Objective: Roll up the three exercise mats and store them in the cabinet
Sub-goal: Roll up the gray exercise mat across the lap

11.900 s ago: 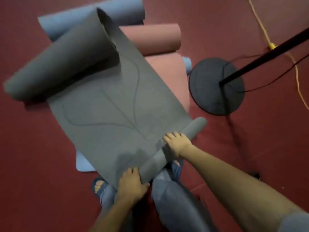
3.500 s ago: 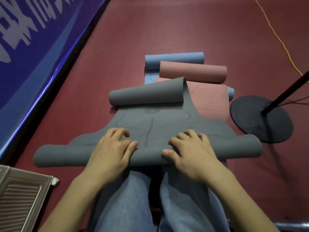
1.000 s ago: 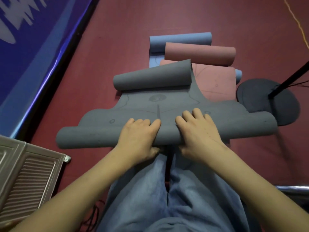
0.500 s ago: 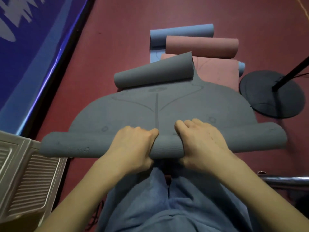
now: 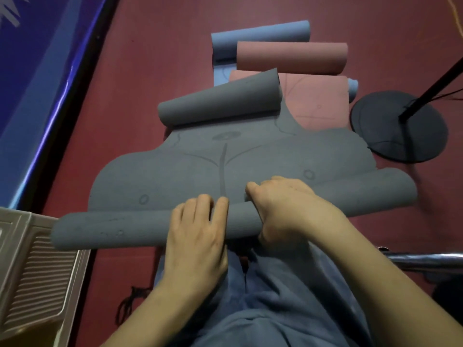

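The grey mat (image 5: 225,169) lies across my lap and the red floor, its near end wound into a long roll and its far end curled up loosely. My left hand (image 5: 198,236) rests on top of the roll with its fingers fairly straight. My right hand (image 5: 288,209) wraps round the roll just right of centre. Beyond the grey mat lie the pink mat (image 5: 293,57) and, under it, the blue mat (image 5: 258,33); each has its far end curled into a roll.
A black round stand base (image 5: 398,126) with a slanted pole sits right of the mats. A beige louvered panel (image 5: 32,271) is at lower left, under the roll's left end. A blue banner (image 5: 37,71) runs along the left. A metal tube (image 5: 426,259) lies at right.
My left hand has slid back toward my body, from wrapping the roll to lying on top of it. My right hand keeps its hold. The roll's right end sits slightly further forward.
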{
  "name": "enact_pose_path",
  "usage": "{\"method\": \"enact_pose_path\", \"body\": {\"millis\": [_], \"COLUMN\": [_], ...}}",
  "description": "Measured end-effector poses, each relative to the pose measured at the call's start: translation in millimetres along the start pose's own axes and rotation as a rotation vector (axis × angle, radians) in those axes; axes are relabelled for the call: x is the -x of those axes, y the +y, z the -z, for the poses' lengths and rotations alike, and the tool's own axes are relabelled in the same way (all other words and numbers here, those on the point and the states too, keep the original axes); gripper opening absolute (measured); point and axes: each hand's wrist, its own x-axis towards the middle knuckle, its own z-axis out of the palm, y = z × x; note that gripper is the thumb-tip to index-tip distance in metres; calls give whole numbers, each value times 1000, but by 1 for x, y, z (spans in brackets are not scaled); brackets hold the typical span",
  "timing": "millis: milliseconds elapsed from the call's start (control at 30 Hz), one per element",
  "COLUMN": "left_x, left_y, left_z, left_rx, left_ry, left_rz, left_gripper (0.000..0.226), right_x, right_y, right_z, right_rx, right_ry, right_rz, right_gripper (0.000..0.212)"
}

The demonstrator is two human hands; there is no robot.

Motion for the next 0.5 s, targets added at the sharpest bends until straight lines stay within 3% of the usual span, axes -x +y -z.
{"method": "enact_pose_path", "body": {"millis": [133,300,500], "left_x": [-1,-20,-59], "left_y": [-10,-18,-21], "left_z": [-9,-7,5], "left_rx": [-19,-92,-96], "left_ry": [10,-83,-320], "left_rz": [-72,-116,-113], "left_gripper": [66,60,50], "right_x": [-8,-6,-1], "right_y": [1,3,-3], "right_z": [13,11,-12], "right_rx": [11,-6,247], "right_ry": [-98,-42,333], "right_rz": [17,23,-35], "right_gripper": [60,67,63]}}
